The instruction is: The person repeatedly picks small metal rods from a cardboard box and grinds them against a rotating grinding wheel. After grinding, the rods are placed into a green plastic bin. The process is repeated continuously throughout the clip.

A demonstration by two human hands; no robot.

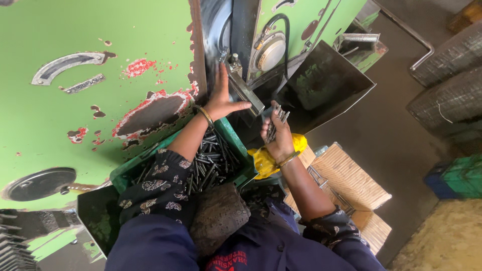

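Feeding rods [277, 120] at the press [100, 100]: right hand [278, 138] had its grip clenched on a bundle, just right of the metal guide [245, 93]. Left hand [221, 98] lay flat and released against that guide. Judged next: one rod into the slot, needing alignment. Green crate [233, 138] below the left wrist held loose rods; yellow bag [263, 160] sat under the right grip, contents unclear.

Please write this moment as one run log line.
left hand: open, on metal bar | right hand: holds bundle of rods | green crate: holds rods
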